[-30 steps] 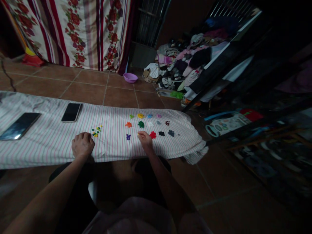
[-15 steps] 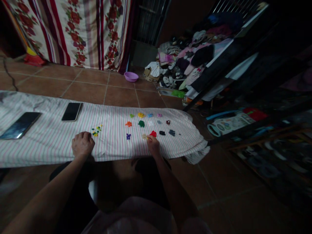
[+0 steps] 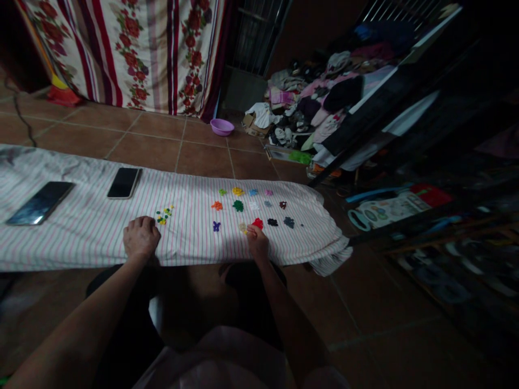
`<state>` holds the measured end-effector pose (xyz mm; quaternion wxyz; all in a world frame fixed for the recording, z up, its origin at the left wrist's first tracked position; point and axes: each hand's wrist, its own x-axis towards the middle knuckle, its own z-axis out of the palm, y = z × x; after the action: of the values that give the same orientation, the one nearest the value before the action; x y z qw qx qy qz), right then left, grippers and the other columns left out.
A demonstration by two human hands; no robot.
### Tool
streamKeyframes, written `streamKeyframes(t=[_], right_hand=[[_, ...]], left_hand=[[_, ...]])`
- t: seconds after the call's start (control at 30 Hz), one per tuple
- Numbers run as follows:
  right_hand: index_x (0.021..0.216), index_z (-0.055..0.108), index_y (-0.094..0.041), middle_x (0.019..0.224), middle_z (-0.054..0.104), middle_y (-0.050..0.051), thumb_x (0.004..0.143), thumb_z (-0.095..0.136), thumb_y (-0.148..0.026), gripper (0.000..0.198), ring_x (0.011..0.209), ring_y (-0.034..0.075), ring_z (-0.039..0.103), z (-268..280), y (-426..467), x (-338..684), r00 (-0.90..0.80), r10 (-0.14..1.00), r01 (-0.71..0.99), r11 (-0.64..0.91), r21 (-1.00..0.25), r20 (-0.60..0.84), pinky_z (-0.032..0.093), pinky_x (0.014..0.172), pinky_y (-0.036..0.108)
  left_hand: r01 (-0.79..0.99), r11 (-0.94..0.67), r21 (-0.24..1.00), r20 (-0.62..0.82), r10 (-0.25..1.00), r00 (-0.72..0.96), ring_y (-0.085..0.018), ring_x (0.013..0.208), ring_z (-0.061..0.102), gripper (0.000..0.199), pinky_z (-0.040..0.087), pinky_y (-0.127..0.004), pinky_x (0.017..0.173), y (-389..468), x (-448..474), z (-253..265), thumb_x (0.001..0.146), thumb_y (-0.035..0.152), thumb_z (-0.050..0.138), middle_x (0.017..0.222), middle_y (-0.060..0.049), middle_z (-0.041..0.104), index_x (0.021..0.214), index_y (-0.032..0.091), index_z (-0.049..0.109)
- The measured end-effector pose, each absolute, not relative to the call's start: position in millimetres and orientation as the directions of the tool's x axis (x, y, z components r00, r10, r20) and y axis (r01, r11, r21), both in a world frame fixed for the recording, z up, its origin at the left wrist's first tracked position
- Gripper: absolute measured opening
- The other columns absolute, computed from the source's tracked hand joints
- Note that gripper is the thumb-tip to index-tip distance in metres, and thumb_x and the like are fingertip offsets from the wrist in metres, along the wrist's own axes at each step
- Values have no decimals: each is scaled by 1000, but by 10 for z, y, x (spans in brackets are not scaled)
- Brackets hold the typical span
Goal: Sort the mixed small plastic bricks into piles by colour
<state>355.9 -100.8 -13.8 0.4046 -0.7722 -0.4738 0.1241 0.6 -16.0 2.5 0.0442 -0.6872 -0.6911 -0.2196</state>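
My left hand (image 3: 141, 236) rests knuckles-up on the striped cloth, fingers curled under; whatever may be inside is hidden. Just beyond its fingers lie loose small yellow and green pieces (image 3: 164, 216). My right hand (image 3: 258, 241) is closed in a pinch low over the cloth, at the edge of a pile of beige pieces (image 3: 242, 226). A tiny yellow bit (image 3: 245, 232) shows at its fingertips; I cannot tell whether it is gripped. Right behind that hand is a pile of red pieces (image 3: 258, 222), with black pieces (image 3: 272, 222) to the right and purple pieces (image 3: 216, 226) to the left.
More colour-sorted piles, such as orange (image 3: 217, 206), dark green (image 3: 238, 206) and grey (image 3: 288, 222), stand in rows on the striped cloth (image 3: 190, 237). Two phones, one dark (image 3: 40, 203) and one light-edged (image 3: 124, 182), lie left. A purple basin (image 3: 221, 127) is on the floor.
The view has shifted slightly, moving the scene a little to the right. My right hand keeps its pinch beside the beige pile; my left hand stays resting in place.
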Motion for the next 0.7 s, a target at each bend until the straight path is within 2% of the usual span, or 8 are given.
streamKeyframes(t=[0.17,0.33,0.43,0.53,0.7], right_hand=[[97,66,-18,98,71,11,76,44,-21,30,89,21,67,-120,-988,3539,523,827,657,-237,-715,206,52,84,33],[89,64,-17,90,67,11,74,46,-24,24,82,21,63,-127,-1028,3565,511,800,733,-214,-645,315,51,76,33],[83,63,-17,82,66,9,74,47,-25,20,75,20,61,-153,-1063,3584,457,830,757,-175,-630,318,50,72,32],[82,64,-19,82,67,8,74,48,-26,19,74,20,62,-174,-1057,3580,442,847,743,-160,-649,297,51,71,31],[87,65,-19,88,70,10,75,49,-26,22,79,20,66,-190,-995,3553,493,841,631,-169,-757,222,53,74,32]], left_hand=[[970,-51,236,363,931,-40,-28,97,53,29,32,-39,77,-156,-3,19,84,27,39,103,-12,64,95,17,63],[976,-58,209,363,932,-22,-28,96,53,29,32,-38,75,-151,-12,19,84,27,39,102,-12,64,96,17,63],[975,-59,213,358,933,-22,-28,95,53,28,32,-38,75,-152,-12,17,83,27,40,102,-12,64,96,17,63],[973,-60,224,366,930,-27,-28,95,52,28,32,-39,75,-149,-12,10,83,27,40,101,-12,64,96,17,63],[968,-73,240,373,928,-22,-28,96,52,27,31,-39,76,-141,-16,-3,83,27,41,101,-13,64,96,18,63]])
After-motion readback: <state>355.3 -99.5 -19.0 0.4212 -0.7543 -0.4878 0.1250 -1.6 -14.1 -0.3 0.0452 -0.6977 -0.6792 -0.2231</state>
